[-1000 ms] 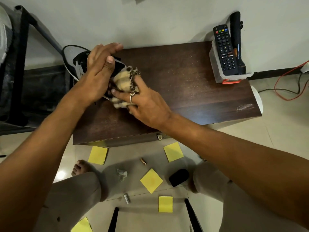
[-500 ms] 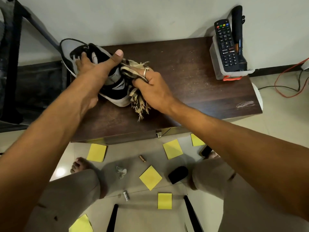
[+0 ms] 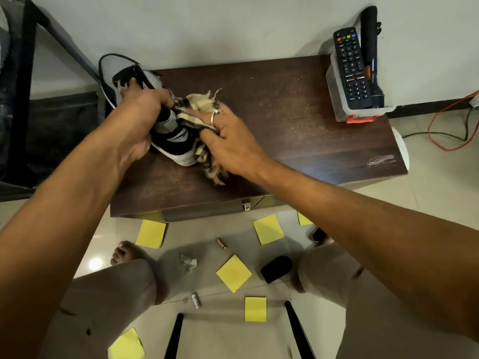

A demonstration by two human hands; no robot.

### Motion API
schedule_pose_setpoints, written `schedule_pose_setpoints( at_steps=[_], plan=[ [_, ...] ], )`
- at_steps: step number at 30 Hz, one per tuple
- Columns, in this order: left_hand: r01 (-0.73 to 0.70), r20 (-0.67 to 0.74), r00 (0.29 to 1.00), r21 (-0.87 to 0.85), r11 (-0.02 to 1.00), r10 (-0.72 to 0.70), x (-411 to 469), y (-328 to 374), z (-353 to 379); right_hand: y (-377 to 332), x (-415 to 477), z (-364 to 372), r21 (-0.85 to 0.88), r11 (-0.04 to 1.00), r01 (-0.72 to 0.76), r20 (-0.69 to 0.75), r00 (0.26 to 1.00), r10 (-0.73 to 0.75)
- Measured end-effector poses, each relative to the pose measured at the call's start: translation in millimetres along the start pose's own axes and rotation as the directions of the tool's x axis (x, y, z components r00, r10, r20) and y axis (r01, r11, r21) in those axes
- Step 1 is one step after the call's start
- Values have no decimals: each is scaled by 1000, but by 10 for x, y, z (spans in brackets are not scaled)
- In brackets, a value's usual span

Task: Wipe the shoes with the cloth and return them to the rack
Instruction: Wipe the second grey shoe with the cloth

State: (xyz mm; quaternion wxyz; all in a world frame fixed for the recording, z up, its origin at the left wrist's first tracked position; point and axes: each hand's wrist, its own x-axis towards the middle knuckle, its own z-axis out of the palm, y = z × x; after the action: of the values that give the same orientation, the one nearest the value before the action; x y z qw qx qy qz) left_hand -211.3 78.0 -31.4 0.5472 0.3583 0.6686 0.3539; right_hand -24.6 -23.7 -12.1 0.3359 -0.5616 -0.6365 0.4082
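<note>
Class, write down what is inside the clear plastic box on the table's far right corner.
A black remote control and a black torch stand on end in the clear box. The box floor beneath them is covered.

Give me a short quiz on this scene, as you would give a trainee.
1. True or false: the left hand holds nothing.
2. Which of the hands holds the cloth? A the left, B the right, C neither.
3. Fill in: the shoe rests on the ___.

Key
1. False: it grips the shoe.
2. B: the right hand presses the cloth to the shoe.
3. table
</note>
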Motion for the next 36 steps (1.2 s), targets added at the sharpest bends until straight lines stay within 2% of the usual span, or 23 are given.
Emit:
schedule_pose_setpoints(
  at_steps=[4, 9, 10, 12, 14, 16, 21, 27, 29, 32, 36],
  plan=[
    [-8, 11, 1000, 19, 1000, 8, 11, -7, -12, 55, 9, -19, -87, 996, -17, 76, 997, 24],
    [6, -2, 1000, 50, 999, -6, 59, -10, -41, 88, 110, -199, -397, 917, 35, 39, 999, -21],
    [6, -5, 1000, 54, 999, -5, 60, -12, -39, 81, 112, -207, -393, 919, 37, 14, 999, -34],
    [4, 0, 1000, 54, 999, -4, 38, -4, -42, 44, 101, -186, -247, 969, -2, -18, 1000, -3],
    [6, 7, 1000, 64, 998, -7, -1, 15, -57, 21, 93, -94, -118, 992, -41, 41, 998, 46],
    [13, 11, 1000, 98, 995, -14, -64, 37, -53, 17, 106, -3, -132, 990, -40, 122, 991, 56],
    [7, 10, 1000, 224, 975, -9, -359, 180, -37, 59, 147, -124, -186, 981, -48, 174, 981, 81],
    [58, -162, 987, 403, 914, 8, -431, 257, 10, 38, 130, 36, -24, 1000, -11, 41, 999, 12],
    [68, -209, 977, 441, 895, 29, -437, 239, 24, 30, 132, 120, 18, 999, -35, 63, 997, 34],
    [68, -244, 969, 374, 925, 27, -354, 208, 25, 17, 94, 272, 48, 997, -65, 93, 994, 60],
    [45, -221, 975, 318, 947, 28, -377, 225, 48, -8, 7, 323, 54, 997, -60, 56, 997, 57]
  ],
)
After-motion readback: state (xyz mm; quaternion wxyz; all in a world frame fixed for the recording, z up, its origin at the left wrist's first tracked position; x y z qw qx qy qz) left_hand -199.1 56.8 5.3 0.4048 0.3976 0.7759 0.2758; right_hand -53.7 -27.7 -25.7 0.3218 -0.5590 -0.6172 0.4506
